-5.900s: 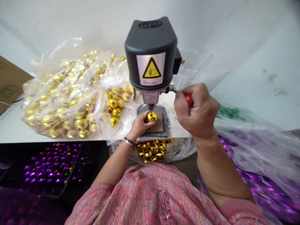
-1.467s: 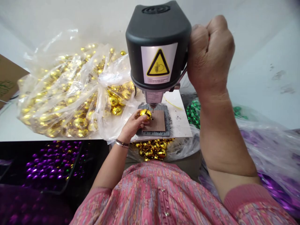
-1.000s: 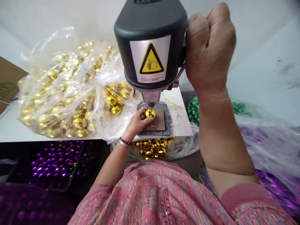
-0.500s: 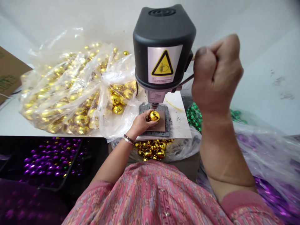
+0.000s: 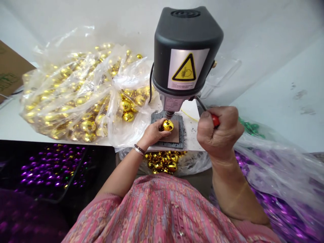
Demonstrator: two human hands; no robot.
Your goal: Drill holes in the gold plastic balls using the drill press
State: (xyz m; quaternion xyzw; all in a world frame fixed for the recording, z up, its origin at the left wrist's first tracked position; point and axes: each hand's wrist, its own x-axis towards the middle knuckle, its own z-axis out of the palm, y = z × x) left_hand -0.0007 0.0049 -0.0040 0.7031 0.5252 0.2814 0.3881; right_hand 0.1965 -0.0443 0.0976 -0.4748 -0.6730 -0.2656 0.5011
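My left hand (image 5: pixel 153 133) pinches a shiny gold faceted ball (image 5: pixel 168 125) between thumb and fingers. The ball rests over a brown board (image 5: pixel 174 135) on the grey base plate (image 5: pixel 181 144) of a drill press (image 5: pixel 188 40). Directly above the ball is the press's chuck (image 5: pixel 169 114), its bit reaching down to the ball's top; whether it has gone in I cannot tell. My right hand (image 5: pixel 220 131) is closed around the red knob (image 5: pixel 215 120) of the press's lever (image 5: pixel 201 104), to the right of the motor housing.
On the left of the white table (image 5: pixel 10 125) lies a large clear bag of gold balls (image 5: pixel 83 101). Below the front edge, more gold balls (image 5: pixel 164 162) sit in plastic. Purple beads (image 5: pixel 53 168) are at lower left; purple items (image 5: pixel 278 209) and green beads (image 5: pixel 251 128) at right.
My right hand has swung down with the lever, from beside the motor housing to near table height. My left hand still holds the ball on the board. The view has shifted slightly.
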